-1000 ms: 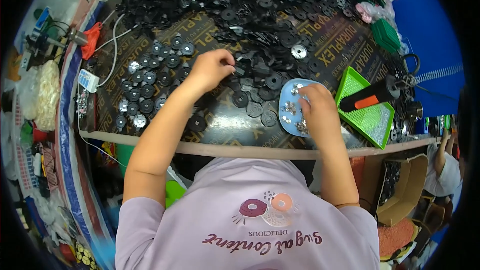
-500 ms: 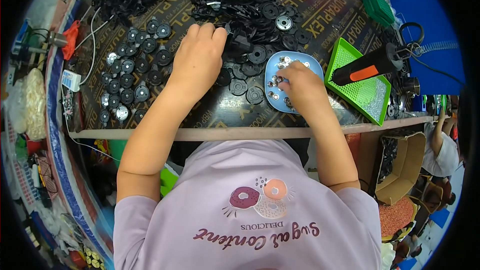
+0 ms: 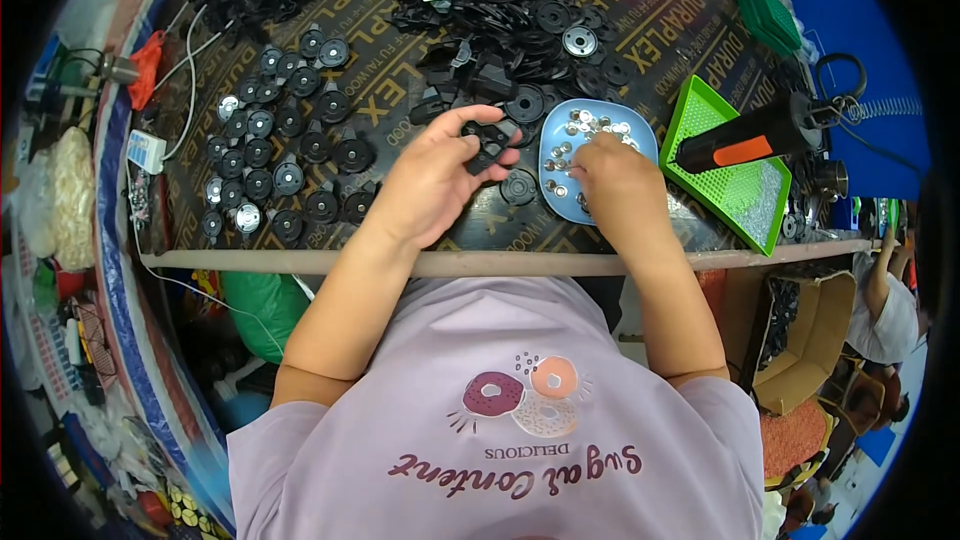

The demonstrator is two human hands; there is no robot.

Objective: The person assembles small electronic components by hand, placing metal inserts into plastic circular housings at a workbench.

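Above the near middle of the table, my left hand (image 3: 432, 180) is curled round a black plastic part (image 3: 488, 145), thumb and fingers closed on it. My right hand (image 3: 622, 192) is over a shallow blue tray (image 3: 550, 132), fingertips pinched together. What those fingertips hold, if anything, is hidden. Small round silver metal pieces (image 3: 584, 122) lie scattered in the tray. Beyond my left hand is a heap of black plastic parts (image 3: 490, 20). Several round black discs (image 3: 258, 152), some with silver centres, are set out to the left.
Right of the tray stands a green perforated tray (image 3: 720, 202) holding small clear bits. Over it hangs a black and orange tool (image 3: 745, 145) on a coiled cord. A green brush-like block (image 3: 768, 20) sits at the far right. A cardboard box (image 3: 805, 340) is below the table's right edge.
My left hand has come back from the heap toward me and to the right, turned palm inward, with a black part now showing in it. My right hand remains over the blue tray.
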